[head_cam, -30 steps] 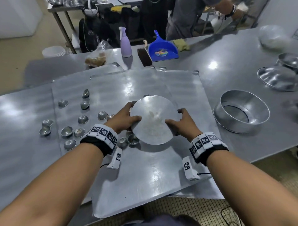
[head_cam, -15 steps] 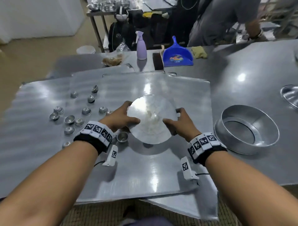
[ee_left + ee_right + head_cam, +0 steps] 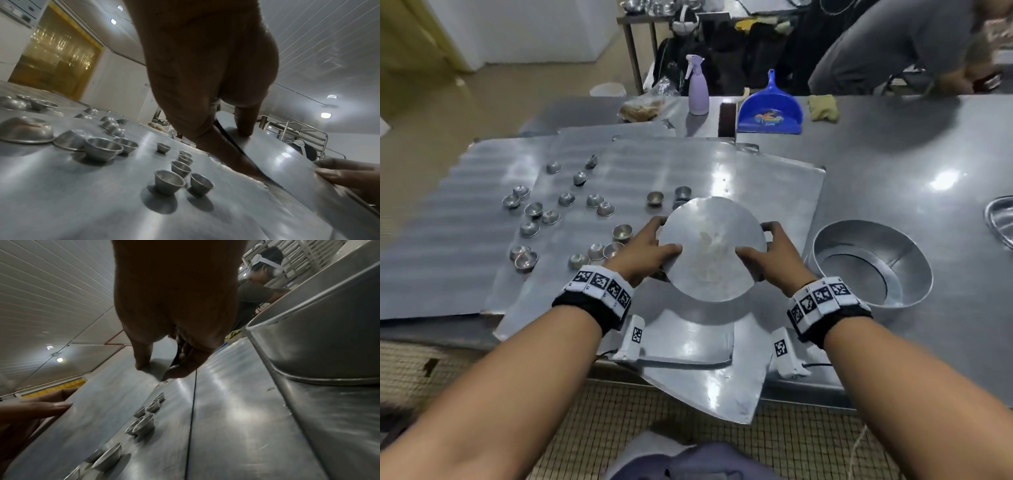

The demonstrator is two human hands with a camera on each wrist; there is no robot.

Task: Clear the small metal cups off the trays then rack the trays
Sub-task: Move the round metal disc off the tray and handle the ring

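Both my hands hold a round flat metal disc [image 3: 710, 246] level above the stacked flat trays [image 3: 688, 164]. My left hand [image 3: 654, 241] grips its left edge with the thumb on top, and my right hand [image 3: 774, 251] grips the right edge the same way. Several small metal cups [image 3: 533, 209] lie scattered on the trays to the left, some upright, some upside down; two stand just beyond the disc. In the left wrist view the cups [image 3: 168, 180] stand beside the disc [image 3: 277, 155]. In the right wrist view more cups [image 3: 141, 425] show under the disc [image 3: 98, 402].
A wide metal ring pan [image 3: 869, 263] stands on the table close to my right hand. A blue dustpan [image 3: 770, 109], a purple spray bottle [image 3: 698, 89] and a cloth sit at the back. The trays overhang the table's front edge. Another person [image 3: 887, 48] bends over at the back right.
Both hands keep their grip on the disc. The head view has pulled back, so the table's front edge and more cups left of and beyond the disc show.
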